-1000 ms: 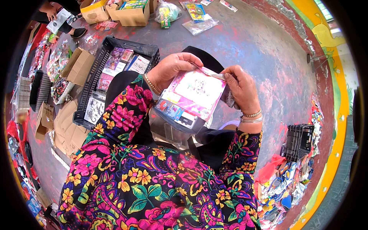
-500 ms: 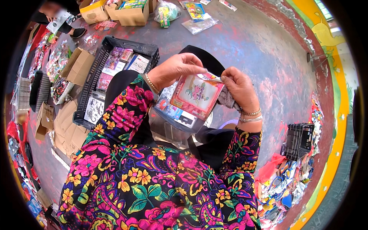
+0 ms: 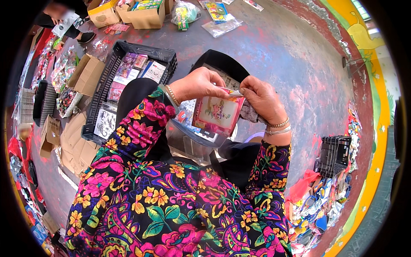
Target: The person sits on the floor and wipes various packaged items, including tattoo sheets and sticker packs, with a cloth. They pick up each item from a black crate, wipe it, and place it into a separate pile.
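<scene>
A flat pink packet [image 3: 217,115] with a clear middle and a drawn figure hangs upright between my hands. My left hand [image 3: 198,84] pinches its top edge near the middle. At the top right corner, my right hand [image 3: 265,99] grips the same edge between thumb and fingers. That edge is bent over, and the fingers hide part of it. Below the packet is a dark tub [image 3: 220,59] holding several flat printed packs, partly covered by my hands. A grey cloth [image 3: 249,113] shows beside my right hand.
A black plastic crate [image 3: 168,55] of packets stands to the left. Flattened cardboard [image 3: 77,143] and an open carton [image 3: 87,75] lie farther left. Cartons [image 3: 147,19] of goods are at the back. A dark basket [image 3: 334,156] and piled scraps [image 3: 319,207] sit right.
The packet's top edge is now folded over toward me, and its lower end has tipped. My left hand has moved slightly lower, and my right hand a little leftward.
</scene>
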Motion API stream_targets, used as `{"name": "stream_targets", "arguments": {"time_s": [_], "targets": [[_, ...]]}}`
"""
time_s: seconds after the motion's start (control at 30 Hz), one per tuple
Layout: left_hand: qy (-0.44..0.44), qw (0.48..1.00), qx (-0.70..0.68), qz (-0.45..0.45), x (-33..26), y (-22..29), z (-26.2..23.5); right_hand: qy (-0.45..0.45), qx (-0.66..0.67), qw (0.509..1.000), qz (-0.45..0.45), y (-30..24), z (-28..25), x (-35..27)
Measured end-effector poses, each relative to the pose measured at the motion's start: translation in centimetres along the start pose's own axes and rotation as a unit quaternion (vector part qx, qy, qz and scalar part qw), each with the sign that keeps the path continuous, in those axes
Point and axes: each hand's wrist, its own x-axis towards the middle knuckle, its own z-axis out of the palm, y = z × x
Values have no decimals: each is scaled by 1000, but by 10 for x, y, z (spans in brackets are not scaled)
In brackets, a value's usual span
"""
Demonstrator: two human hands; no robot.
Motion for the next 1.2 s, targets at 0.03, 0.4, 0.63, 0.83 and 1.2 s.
{"name": "stream_targets", "arguments": {"time_s": [0.03, 0.4, 0.63, 0.83, 1.2], "targets": [[-8, 1000, -22, -13, -1, 2, 1, -2, 0, 1000, -1, 1, 0, 0], [30, 977, -201, -64, -1, -5, -7, 305, 198, 925, 108, 19, -16, 4], [-29, 955, -295, -20, -1, -5, 0, 336, -119, 918, -175, -20, 48, 13], [-23, 979, -201, 32, -1, -7, -2, 316, -260, 892, -190, -18, 63, 22], [-12, 975, -220, -15, -3, -2, -5, 302, -291, 908, -7, 52, 35, 29]]}}
